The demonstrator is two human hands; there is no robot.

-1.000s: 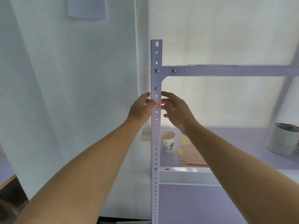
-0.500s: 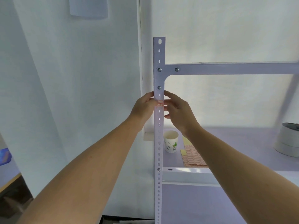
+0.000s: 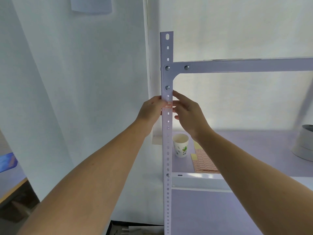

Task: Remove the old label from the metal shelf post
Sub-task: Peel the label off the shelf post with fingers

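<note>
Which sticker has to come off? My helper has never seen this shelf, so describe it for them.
Find the white perforated shelf post at the front left of the rack and follow it down past the bolted corner bracket. Just below sits the old label, between both hands' fingertips. It is the only red-printed patch on the post.

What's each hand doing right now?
Left hand: fingertips pinched on the label at the post.
Right hand: fingertips at the label; grip unclear.

White shelf (image 3: 254,141) with paper cup (image 3: 180,145), label sheets (image 3: 204,161), tape rolls (image 3: 304,143).
</note>
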